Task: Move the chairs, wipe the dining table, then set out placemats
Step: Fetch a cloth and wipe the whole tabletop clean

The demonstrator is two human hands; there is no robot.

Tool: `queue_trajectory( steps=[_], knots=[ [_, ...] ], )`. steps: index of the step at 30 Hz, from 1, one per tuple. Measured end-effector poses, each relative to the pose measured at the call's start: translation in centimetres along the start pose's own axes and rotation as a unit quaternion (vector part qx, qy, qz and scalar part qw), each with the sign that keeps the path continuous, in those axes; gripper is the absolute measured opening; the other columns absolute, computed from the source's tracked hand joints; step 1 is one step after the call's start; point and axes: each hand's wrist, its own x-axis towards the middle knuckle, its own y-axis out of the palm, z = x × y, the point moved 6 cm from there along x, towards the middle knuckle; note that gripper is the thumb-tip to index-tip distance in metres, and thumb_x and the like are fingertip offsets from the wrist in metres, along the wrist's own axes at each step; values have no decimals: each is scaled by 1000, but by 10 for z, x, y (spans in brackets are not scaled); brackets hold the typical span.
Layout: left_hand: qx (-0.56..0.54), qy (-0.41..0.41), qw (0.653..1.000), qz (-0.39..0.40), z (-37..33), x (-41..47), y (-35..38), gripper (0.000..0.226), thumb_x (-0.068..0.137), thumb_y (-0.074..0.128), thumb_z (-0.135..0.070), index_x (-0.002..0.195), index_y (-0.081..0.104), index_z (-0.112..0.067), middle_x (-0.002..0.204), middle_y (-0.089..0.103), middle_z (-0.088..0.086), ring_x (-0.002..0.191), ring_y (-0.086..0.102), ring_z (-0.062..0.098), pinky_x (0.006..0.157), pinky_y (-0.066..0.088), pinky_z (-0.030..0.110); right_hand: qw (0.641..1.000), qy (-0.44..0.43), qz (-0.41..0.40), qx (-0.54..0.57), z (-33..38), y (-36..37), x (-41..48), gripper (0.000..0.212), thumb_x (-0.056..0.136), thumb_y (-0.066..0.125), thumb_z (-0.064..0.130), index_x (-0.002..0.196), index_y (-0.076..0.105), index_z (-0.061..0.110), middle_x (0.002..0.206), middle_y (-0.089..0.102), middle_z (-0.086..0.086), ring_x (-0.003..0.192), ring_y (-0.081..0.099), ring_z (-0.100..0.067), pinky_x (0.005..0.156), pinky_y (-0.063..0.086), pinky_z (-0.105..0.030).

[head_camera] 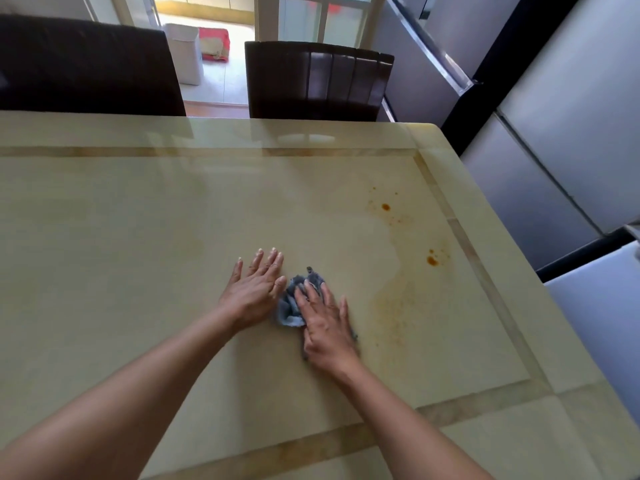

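Much of the blue cloth [289,308] is hidden under the right hand [327,327]. The tabletop [138,220] hides the seats of the right chair [318,81] and the left chair [86,64], which runs off the picture's edge.

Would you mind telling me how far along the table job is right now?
Done: the left of the table shows no stains. In hand: the right hand presses a blue-grey cloth on it, left hand flat beside. Remaining: orange stains to the right; no placemats are in view. Two dark chairs stand at the far edge.
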Motion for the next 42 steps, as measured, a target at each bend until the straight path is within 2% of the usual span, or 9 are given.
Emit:
queue_trajectory(
  steps=[4, 11, 15, 18, 22, 27, 32, 36, 42],
  knots=[
    [-3, 2, 1000, 12, -4, -31, 20, 55, 102, 11, -39, 151, -8, -24, 158, -15, -10, 144, -19, 8, 117, -15, 35, 999, -2, 35, -22, -8, -9, 0, 77, 89, 41, 8, 152, 1, 29, 159, -8, 11, 146, -13, -13, 114, -16, -44],
    [-8, 27, 999, 21, -16, -65, 37, 54, 102, 12, -38, 151, -8, -24, 158, -15, -12, 144, -19, 8, 116, -15, 34, 984, 169, 7, -62, -112, -52, -30, 83, 89, 49, 11, 151, -5, 21, 159, -15, 5, 147, -9, -20, 115, -9, -49],
    [-22, 24, 999, 29, -13, -79, 42, 54, 103, 12, -38, 151, -7, -24, 158, -14, -12, 144, -19, 7, 116, -15, 34, 976, 216, -15, -25, -109, -46, -47, 76, 90, 41, 6, 152, -2, 19, 159, -13, 2, 147, -10, -22, 116, -8, -47],
    [-32, 18, 999, 32, -9, -89, 43, 54, 103, 12, -37, 151, -7, -24, 158, -13, -11, 145, -18, 8, 117, -14, 34, 987, 161, 2, -32, -65, -20, -58, 70, 93, 34, 7, 151, -3, 20, 159, -14, 1, 146, -13, -23, 116, -8, -47],
    [-43, 17, 998, 38, -18, -100, 51, 54, 103, 12, -38, 151, -6, -23, 159, -13, -9, 145, -17, 9, 117, -14, 35, 998, 49, 38, -25, -1, 19, -89, 66, 95, 28, 8, 151, -5, 21, 159, -16, 2, 145, -20, -21, 110, -20, -38],
    [-31, 18, 999, 41, -34, -116, 66, 55, 102, 11, -39, 152, -6, -23, 159, -13, -10, 145, -18, 9, 117, -14, 35, 994, -9, 63, -84, 10, 26, -115, 68, 94, 32, 12, 152, -2, 21, 160, -10, 4, 146, -16, -18, 110, -20, -38],
    [-18, 18, 999, 48, -38, -134, 80, 55, 102, 11, -39, 152, -6, -22, 159, -13, -9, 146, -17, 11, 118, -13, 36, 982, 31, 15, -185, -35, -2, -131, 63, 94, 36, 24, 151, 9, 25, 160, -1, 9, 146, 3, -19, 114, 5, -47],
    [-6, 16, 998, 53, -38, -147, 85, 55, 102, 11, -38, 151, -7, -21, 159, -14, -9, 145, -18, 11, 117, -13, 36, 966, 108, -30, -234, -90, -34, -156, 58, 94, 37, 26, 149, 17, 27, 152, 19, 3, 124, 34, -28, 100, 30, -42],
    [-8, 16, 998, 54, -39, -171, 89, 54, 102, 10, -37, 151, -9, -22, 158, -16, -8, 145, -19, 11, 117, -13, 37, 987, 146, 8, -65, -83, -24, -168, 49, 90, 43, 16, 139, 37, 13, 135, 29, -11, 115, 47, -33, 95, 41, -37]
  ],
)
